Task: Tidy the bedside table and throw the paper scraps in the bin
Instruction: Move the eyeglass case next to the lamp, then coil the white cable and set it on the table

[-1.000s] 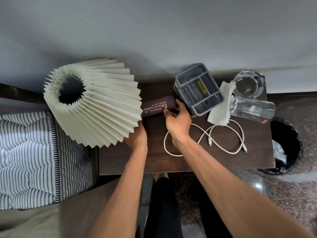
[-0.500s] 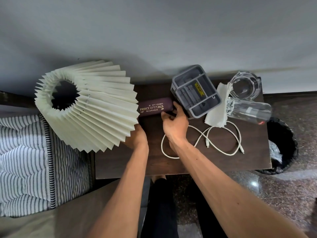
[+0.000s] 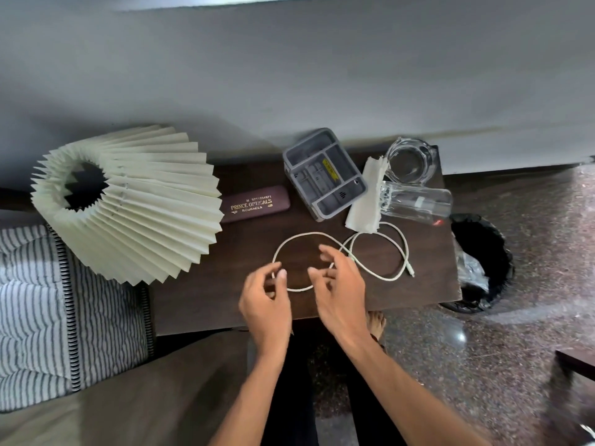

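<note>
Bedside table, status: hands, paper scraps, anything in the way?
Left hand at white cable, grip unclear; right hand open over it. Paper napkin unbinned, tucked against tipped glass. Cable lies before it.

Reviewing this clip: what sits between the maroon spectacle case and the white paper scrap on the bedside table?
Head view: the grey divided tray sits between the spectacle case and the paper scrap, its right corner against the paper.

A bedroom: a dark wooden bedside table with a pleated cream lampshade stands beside a striped mattress.
</note>
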Motion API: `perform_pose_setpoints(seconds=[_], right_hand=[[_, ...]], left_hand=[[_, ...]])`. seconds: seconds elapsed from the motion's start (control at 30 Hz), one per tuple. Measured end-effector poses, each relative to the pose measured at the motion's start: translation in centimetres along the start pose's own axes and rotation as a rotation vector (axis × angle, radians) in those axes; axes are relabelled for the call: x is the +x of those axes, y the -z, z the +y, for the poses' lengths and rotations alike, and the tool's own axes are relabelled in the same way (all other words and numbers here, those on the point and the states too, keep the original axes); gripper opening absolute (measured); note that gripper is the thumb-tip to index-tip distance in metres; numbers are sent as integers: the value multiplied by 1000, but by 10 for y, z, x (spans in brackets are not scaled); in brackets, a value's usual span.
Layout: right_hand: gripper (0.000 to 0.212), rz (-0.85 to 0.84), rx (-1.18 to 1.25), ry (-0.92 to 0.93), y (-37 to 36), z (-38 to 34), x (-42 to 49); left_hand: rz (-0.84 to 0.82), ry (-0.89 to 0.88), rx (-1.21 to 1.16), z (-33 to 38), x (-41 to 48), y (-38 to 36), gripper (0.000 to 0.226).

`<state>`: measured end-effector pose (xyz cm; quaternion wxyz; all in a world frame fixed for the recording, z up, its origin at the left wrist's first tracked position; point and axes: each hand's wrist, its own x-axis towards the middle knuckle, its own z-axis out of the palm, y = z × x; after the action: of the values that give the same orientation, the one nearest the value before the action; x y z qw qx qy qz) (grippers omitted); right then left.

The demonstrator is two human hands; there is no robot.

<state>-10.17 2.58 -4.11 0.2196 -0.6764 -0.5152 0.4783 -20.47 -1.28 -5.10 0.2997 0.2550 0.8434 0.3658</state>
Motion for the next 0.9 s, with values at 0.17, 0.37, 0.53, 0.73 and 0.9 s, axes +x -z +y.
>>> perform_pose_setpoints(seconds=[0.17, 0.37, 0.53, 0.73, 0.9], right_hand=[[27, 107, -191, -24, 64, 45, -2], [34, -11, -465, 53, 96, 88, 12], [18, -32, -604, 148, 96, 97, 15], [14, 117, -633, 387, 112, 96, -13], [18, 214, -512, 527, 125, 85, -25]], left_hand=[[-325, -260, 146, 3, -27, -23, 15], [-430, -278, 201, 17, -31, -57, 14], [-495, -352, 281, 26, -34, -71, 20], [-528, -684, 514, 30, -49, -68, 42], [-402, -769, 486, 35, -61, -54, 11]])
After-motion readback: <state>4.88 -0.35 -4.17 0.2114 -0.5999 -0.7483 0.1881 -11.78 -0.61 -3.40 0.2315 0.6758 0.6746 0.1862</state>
